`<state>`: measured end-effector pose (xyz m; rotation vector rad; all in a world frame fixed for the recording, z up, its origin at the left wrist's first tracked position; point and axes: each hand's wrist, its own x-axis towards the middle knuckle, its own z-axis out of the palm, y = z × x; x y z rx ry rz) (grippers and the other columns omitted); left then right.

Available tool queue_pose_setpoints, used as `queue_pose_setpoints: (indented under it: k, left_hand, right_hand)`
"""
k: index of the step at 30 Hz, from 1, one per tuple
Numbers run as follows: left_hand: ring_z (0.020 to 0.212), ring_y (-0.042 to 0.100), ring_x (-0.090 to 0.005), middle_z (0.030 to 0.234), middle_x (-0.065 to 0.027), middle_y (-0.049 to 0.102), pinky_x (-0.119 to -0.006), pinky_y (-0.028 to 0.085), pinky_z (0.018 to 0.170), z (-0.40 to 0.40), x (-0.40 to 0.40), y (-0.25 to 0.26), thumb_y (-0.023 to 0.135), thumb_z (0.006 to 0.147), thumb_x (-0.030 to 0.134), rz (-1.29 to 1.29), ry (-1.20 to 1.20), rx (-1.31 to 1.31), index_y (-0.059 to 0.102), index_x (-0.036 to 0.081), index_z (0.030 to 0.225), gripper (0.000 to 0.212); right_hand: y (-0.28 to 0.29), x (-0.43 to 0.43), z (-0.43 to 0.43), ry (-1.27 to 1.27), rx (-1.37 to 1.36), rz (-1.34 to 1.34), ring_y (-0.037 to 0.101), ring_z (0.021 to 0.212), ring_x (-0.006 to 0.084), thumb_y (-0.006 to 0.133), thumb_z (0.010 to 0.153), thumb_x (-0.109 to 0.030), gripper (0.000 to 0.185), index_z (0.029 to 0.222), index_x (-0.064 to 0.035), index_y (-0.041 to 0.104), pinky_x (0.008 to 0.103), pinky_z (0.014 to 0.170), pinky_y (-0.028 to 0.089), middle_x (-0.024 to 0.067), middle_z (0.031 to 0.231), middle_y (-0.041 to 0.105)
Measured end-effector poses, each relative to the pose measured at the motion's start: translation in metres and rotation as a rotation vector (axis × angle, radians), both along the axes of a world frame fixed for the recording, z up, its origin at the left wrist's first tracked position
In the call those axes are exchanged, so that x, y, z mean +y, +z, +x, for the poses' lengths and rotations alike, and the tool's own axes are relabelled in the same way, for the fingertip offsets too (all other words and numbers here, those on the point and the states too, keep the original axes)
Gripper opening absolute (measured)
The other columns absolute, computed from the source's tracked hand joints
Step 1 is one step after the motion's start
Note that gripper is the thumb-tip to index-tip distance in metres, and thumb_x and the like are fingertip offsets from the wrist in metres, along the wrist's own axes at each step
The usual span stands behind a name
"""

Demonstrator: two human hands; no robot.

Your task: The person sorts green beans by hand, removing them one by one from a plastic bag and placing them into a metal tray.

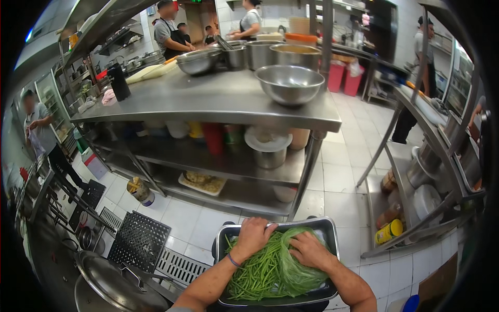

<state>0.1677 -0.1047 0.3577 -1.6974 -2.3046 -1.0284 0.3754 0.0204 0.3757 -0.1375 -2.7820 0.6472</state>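
Observation:
In front of me a deep rectangular metal pan (336,249) holds a heap of green beans (255,273). A thin green plastic bag (302,277) lies over the right part of the pan. My left hand (253,236) reaches across the beans to the far rim, its fingers curled over the edge and the thumb spread to the right. On that wrist is a thin bluish band (234,260). My right hand (310,249) is on the bag, its fingers bent into the plastic. The bag partly hides what lies under it, and the fingertips are not fully visible.
A steel worktable (218,97) with lower shelves stands ahead, a steel bowl (290,84) near its corner. A lidded pot (113,280) is at lower left, beside a black perforated mat (140,240). Another steel rack (393,156) stands right. Several people are in the background.

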Motion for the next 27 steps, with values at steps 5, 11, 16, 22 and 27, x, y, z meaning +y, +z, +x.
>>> queue_pose_setpoints:
  k: [5, 11, 16, 22, 27]
  left_hand:
    - [0.077, 0.062, -0.0368, 0.076, -0.0153, 0.065, -0.048, 0.043, 0.072, -0.002, -0.007, 0.002, 0.07, 0.091, 0.031, 0.034, 0.031, -0.017, 0.067, 0.002, 0.076, 0.033]
    - [0.076, 0.063, -0.0369, 0.075, -0.0152, 0.066, -0.049, 0.044, 0.071, -0.004, -0.007, 0.006, 0.071, 0.091, 0.03, 0.02, 0.059, -0.045, 0.068, 0.001, 0.073, 0.034]
    - [0.082, 0.062, -0.0378, 0.082, -0.0169, 0.066, -0.049, 0.044, 0.076, -0.003, -0.015, 0.003, 0.07, 0.091, 0.03, -0.038, 0.089, -0.049, 0.066, 0.002, 0.081, 0.03]
    - [0.092, 0.062, -0.0365, 0.091, -0.0165, 0.067, -0.048, 0.045, 0.082, -0.008, -0.021, 0.007, 0.07, 0.089, 0.026, -0.062, 0.005, -0.073, 0.068, 0.001, 0.093, 0.025]
    - [0.093, 0.062, -0.0375, 0.093, -0.0164, 0.068, -0.048, 0.046, 0.085, -0.014, -0.021, 0.008, 0.069, 0.089, 0.024, -0.045, -0.059, -0.086, 0.068, 0.002, 0.095, 0.023]
  right_hand:
    - [0.002, -0.009, -0.007, 0.003, 0.008, 0.059, 0.057, 0.101, 0.0327, 0.07, 0.085, -0.014, 0.029, 0.113, -0.0055, 0.068, 0.0472, 0.086, 0.047, 0.0115, 0.107, 0.061]
    - [0.002, -0.017, -0.011, 0.006, -0.022, 0.2, 0.057, 0.103, 0.0318, 0.069, 0.086, -0.017, 0.024, 0.108, -0.0068, 0.071, 0.0494, 0.086, 0.047, 0.0101, 0.107, 0.061]
    - [-0.005, -0.012, -0.013, 0.02, -0.035, 0.137, 0.057, 0.103, 0.0319, 0.069, 0.087, -0.02, 0.025, 0.109, -0.0079, 0.071, 0.0474, 0.086, 0.048, 0.0108, 0.108, 0.062]
    - [-0.002, -0.007, -0.012, 0.043, 0.008, 0.132, 0.059, 0.099, 0.0317, 0.072, 0.085, -0.018, 0.027, 0.109, -0.0081, 0.07, 0.0438, 0.084, 0.051, 0.0114, 0.108, 0.062]
    - [-0.009, -0.003, -0.016, 0.049, 0.004, 0.117, 0.06, 0.099, 0.0324, 0.073, 0.083, -0.017, 0.026, 0.108, -0.0076, 0.071, 0.0439, 0.084, 0.052, 0.0111, 0.108, 0.063]
